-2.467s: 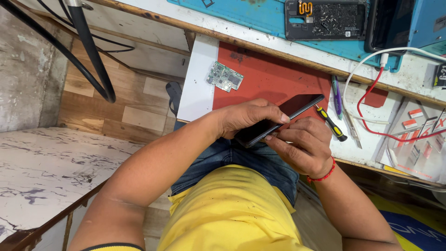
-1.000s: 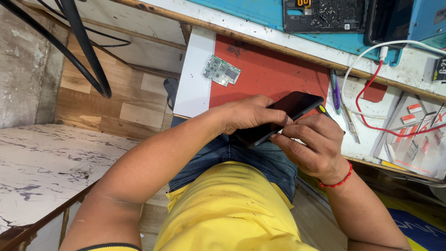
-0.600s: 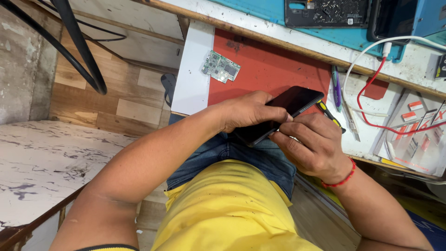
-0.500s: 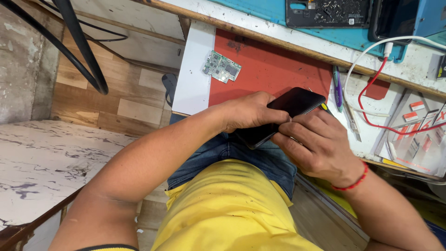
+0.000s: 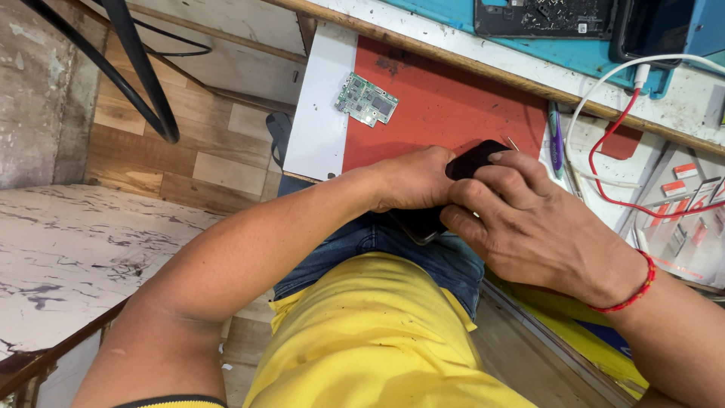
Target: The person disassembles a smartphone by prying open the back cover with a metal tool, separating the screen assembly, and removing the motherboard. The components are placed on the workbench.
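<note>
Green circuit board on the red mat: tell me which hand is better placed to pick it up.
Probably the left hand: it sits nearer the green circuit board; the right hand lies farther off. Both grip the black phone.

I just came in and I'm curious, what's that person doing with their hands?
A person in a yellow shirt holds a black phone in both hands at the edge of a workbench. The left hand grips it from one side and the right hand covers it from the other, so most of it is hidden. A small green circuit board lies apart on the red mat.
</note>
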